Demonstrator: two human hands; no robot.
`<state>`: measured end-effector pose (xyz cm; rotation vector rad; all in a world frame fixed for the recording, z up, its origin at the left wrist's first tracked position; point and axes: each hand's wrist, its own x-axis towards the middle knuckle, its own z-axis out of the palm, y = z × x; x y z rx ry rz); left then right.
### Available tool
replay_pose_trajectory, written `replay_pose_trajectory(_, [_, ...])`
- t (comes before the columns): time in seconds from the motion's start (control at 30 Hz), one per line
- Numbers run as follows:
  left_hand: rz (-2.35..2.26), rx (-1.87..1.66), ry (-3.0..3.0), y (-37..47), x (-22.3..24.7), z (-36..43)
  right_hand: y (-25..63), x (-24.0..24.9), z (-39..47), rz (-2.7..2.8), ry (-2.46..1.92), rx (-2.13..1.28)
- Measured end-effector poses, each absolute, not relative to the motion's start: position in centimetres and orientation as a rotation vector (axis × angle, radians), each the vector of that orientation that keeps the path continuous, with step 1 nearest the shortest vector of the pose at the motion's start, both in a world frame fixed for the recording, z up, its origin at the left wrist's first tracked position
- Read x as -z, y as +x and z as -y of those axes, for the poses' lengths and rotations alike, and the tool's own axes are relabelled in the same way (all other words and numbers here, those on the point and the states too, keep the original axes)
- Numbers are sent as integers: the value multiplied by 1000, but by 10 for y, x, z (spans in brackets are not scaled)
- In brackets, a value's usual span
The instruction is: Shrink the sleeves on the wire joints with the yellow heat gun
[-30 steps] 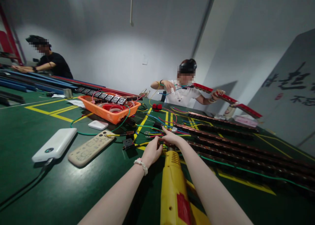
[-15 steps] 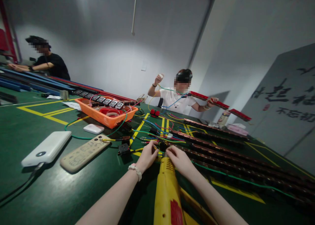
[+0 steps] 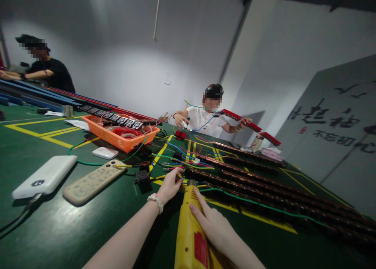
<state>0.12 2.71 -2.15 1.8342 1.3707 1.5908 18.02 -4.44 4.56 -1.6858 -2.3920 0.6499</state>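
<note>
A yellow power screwdriver (image 3: 188, 226) with a red label lies pointing away from me on the green table (image 3: 58, 226). My right hand (image 3: 210, 226) rests on its right side, fingers wrapped along the body. My left hand (image 3: 169, 186), with a bead bracelet at the wrist, pinches the end of a long dark copper-lined strip (image 3: 235, 182) and coloured wires (image 3: 176, 165) just beyond the tool's tip.
Several more long strips (image 3: 293, 190) run to the right. A phone (image 3: 92, 182), a white power bank (image 3: 44, 177), a small white case (image 3: 105, 153) and an orange basket (image 3: 117, 137) sit left. One person sits across (image 3: 210, 118), another at far left (image 3: 48, 71).
My right hand has pulled back from the strip end and settled on the yellow screwdriver's body. My left hand stays at the strip end. The person opposite lowered a raised hand.
</note>
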Motion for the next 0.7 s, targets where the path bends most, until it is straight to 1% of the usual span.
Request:
replay_pose_trajectory(0.13, [-1358, -1618, 1786, 2, 25, -30, 180, -37, 42, 2234, -1466, -905])
replay_pose_trajectory(0.2, [-1357, -1614, 1714, 2, 27, -33, 178, -34, 41, 2179, -1357, -967])
replay_pose_trajectory(0.37, [-1321, -1635, 1523, -1, 28, -37, 163, -30, 37, 2169, -1238, -959])
replay_pose_trajectory(0.47, [-1342, -1674, 1532, -6, 26, -38, 150, -28, 35, 2204, -1182, -920])
replay_pose_trajectory(0.7, [-1331, -1620, 1515, -13, 21, -36, 140, -28, 35, 2264, -1162, -839])
